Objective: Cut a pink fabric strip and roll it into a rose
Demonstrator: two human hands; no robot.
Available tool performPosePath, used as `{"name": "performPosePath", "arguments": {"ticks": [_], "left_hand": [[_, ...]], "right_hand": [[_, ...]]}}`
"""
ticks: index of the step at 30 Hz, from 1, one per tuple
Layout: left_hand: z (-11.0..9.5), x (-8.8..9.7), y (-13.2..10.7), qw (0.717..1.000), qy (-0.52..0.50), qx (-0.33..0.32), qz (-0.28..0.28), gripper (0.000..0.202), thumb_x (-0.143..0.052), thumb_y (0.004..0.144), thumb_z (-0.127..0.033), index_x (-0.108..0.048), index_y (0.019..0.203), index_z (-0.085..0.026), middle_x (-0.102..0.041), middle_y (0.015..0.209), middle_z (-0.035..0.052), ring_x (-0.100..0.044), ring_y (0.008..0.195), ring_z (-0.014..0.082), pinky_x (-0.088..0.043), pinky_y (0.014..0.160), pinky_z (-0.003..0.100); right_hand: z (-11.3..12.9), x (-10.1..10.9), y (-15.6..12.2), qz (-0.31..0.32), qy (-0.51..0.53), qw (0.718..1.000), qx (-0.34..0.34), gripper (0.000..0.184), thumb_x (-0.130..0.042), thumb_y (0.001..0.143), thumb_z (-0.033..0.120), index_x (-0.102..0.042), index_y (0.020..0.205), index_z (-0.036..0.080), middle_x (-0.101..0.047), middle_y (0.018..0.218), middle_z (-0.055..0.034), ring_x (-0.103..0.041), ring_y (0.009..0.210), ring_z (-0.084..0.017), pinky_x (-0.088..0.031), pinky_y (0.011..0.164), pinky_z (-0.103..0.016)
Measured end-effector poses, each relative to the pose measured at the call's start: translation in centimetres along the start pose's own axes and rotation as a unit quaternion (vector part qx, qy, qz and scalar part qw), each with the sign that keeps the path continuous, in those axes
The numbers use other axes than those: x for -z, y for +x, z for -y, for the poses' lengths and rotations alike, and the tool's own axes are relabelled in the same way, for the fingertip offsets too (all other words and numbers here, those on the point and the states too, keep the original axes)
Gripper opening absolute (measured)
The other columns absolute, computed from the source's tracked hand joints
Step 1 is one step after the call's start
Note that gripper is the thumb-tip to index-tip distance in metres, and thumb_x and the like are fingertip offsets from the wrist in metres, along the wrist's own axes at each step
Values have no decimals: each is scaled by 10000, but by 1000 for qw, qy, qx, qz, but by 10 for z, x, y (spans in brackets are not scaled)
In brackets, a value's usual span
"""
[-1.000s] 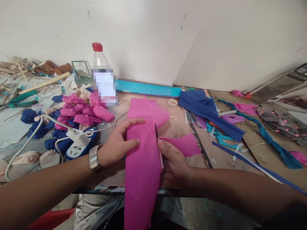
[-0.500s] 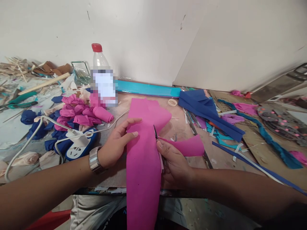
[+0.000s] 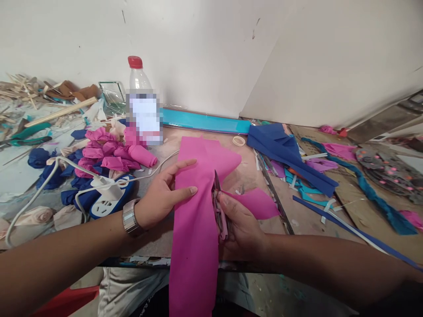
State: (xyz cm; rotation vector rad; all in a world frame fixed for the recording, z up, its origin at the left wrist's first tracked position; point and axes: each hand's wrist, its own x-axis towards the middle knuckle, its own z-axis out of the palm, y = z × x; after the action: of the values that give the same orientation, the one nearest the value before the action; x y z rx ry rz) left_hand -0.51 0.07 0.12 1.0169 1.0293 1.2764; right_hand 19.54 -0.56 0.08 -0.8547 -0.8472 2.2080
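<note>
A long strip of pink crepe paper (image 3: 194, 220) lies across the table and hangs over its front edge. My left hand (image 3: 161, 193) rests on its left side, thumb and forefinger stretched apart and pressing it down. In my right hand (image 3: 243, 224) is a small pair of scissors (image 3: 223, 220), its dark blades parted and set at the paper's right edge. A partly cut flap of the same paper (image 3: 259, 202) sticks out to the right beyond my right thumb. My other right fingers are partly hidden behind the scissors' handles.
Pink and blue paper rolls (image 3: 112, 152) crowd the left, beside a power strip (image 3: 109, 202) with a white cable. A phone (image 3: 144, 116) leans on a red-capped bottle (image 3: 135, 64). Folded blue paper (image 3: 280, 145) and a tape ring (image 3: 238, 141) lie to the right.
The scissors have turned and their blades have opened wider at the paper's edge. The pink sheet has creased there, and the cut flap on the right has shifted slightly.
</note>
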Motion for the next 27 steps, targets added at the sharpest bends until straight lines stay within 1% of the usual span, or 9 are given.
{"name": "performPosePath", "arguments": {"ticks": [4,8,10,13,16,19,22,25,27], "left_hand": [[-3,0,-1,1000,12,1,-3,672,-898,736,-302,-669,1360,-205,-666,1414,108,-633,1271,315,-539,1059,425],[-6,0,0,999,31,-14,-21,657,-890,746,-292,-674,1358,-191,-658,1421,111,-625,1280,306,-515,1095,416],[-6,1,0,999,33,-15,-19,670,-878,760,-296,-657,1384,-190,-658,1419,114,-628,1272,304,-515,1093,421],[-6,3,0,999,49,-19,-7,657,-862,773,-288,-655,1391,-197,-664,1418,110,-632,1269,301,-519,1084,413],[-7,5,-1,996,84,-37,8,611,-859,778,-297,-688,1358,-206,-656,1452,101,-607,1319,309,-486,1131,412],[-8,6,-1,993,109,-38,14,612,-850,792,-334,-692,1370,-212,-659,1461,97,-607,1326,322,-460,1165,442],[-8,6,-1,992,122,-36,13,625,-841,799,-340,-686,1392,-222,-652,1476,91,-615,1313,325,-481,1142,450],[-7,6,-1,991,125,-38,18,626,-841,797,-339,-687,1394,-229,-654,1474,85,-620,1303,320,-501,1118,436],[-8,5,-2,991,129,-37,19,623,-841,794,-330,-691,1390,-230,-668,1454,83,-629,1285,317,-508,1104,428]], "right_hand": [[-4,0,0,-19,46,999,-5,472,-857,804,579,-645,1040,230,-629,635,75,-541,503,-102,-456,517,-226],[-6,-4,-2,1,24,1000,-19,478,-813,825,634,-654,1008,222,-655,650,53,-570,515,-126,-471,515,-256],[-7,-4,-2,-3,12,1000,-28,493,-786,837,661,-666,1022,220,-674,671,37,-589,541,-140,-490,533,-273],[-9,-2,-1,-17,9,1000,-17,496,-788,829,675,-672,1008,227,-656,660,47,-569,541,-126,-487,539,-258],[-10,-1,0,-20,1,1000,10,480,-799,824,672,-653,947,231,-619,636,65,-487,486,-93,-407,472,-224],[-10,-1,-1,-11,-10,1000,21,450,-782,855,654,-642,983,246,-595,626,82,-399,444,-76,-330,435,-222],[-10,-2,-3,4,-11,1000,10,449,-770,865,656,-639,998,248,-600,629,79,-420,467,-91,-366,469,-239],[-9,-3,-5,-3,-17,1000,-2,454,-765,867,657,-656,986,232,-624,640,59,-492,512,-113,-417,514,-256],[-8,-4,-5,-11,-15,1000,-3,443,-755,881,644,-672,988,222,-664,680,36,-564,567,-139,-473,567,-282]]}}
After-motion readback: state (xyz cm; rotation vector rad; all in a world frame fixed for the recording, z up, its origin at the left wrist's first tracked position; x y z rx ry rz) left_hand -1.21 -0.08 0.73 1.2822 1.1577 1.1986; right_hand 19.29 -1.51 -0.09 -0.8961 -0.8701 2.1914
